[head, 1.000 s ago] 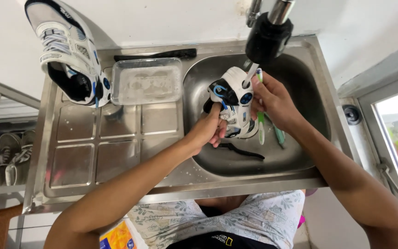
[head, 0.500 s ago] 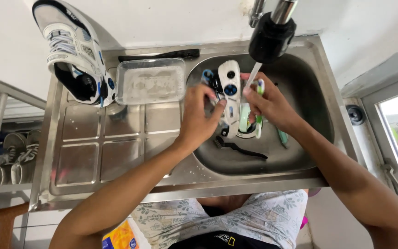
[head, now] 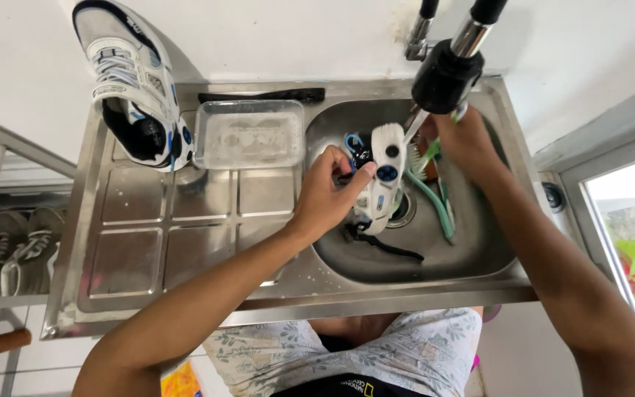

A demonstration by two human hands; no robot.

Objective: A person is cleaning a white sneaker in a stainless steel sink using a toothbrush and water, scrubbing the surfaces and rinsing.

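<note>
Shoe (head: 381, 170) in the sink basin (head: 479, 242), small, white with blue and black patches, stood on edge with the pale sole turned up toward the tap.

Far left, below the steel tabletop (head: 156, 235): grey shoes (head: 16, 246) on a rack. At the tabletop's back left corner: a larger white sneaker (head: 130, 81) propped against the wall, opening downward. Just beside it: a clear plastic tray (head: 250, 105), cloudy inside, with a black brush (head: 262, 95) lying along the wall behind.

Left hand (head: 328, 187) reaching over the basin's edge, grip clenched on the heel end of the shoe, thumb laid across the sole. Half a second ago tilted and lower in the basin; a second ago upper side showing. Now rolled right over, so sole laid bare to water and bristles.

Under the shoe, on the basin floor near the drain: a second black brush (head: 384, 246). Just right of the shoe: a green-handled brush (head: 426, 156), bristles close against the sole's edge.

Right hand (head: 466, 143), grip closed round that green brush, raised up under the black tap head (head: 446, 73), higher than a second ago.
</note>
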